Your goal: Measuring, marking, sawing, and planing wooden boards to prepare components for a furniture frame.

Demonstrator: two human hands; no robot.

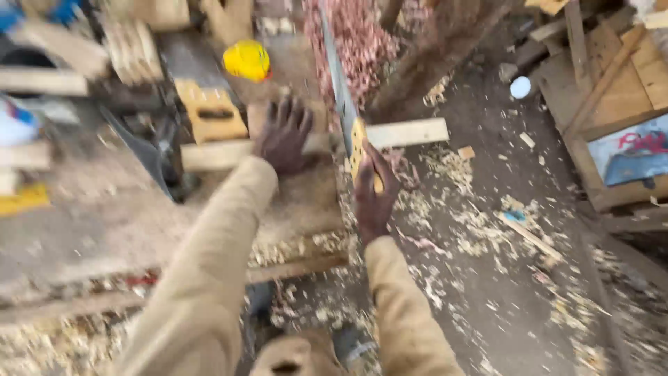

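Note:
My left hand [285,134] lies flat on a pale wooden plank [407,132] that rests across the workbench [104,223] and sticks out past its right edge. My right hand [372,191] grips the yellow handle of a handsaw [337,80]. The saw's grey blade points away from me and meets the plank just right of my left hand. Both arms wear tan sleeves. The picture is blurred by motion.
A second saw handle [211,111] and a yellow rounded object [246,60] lie on the bench beyond the plank. Sawdust and wood shavings cover the ground on the right. Wooden pallets and boards [612,83] stand at the far right, a shavings pile [358,42] at the top.

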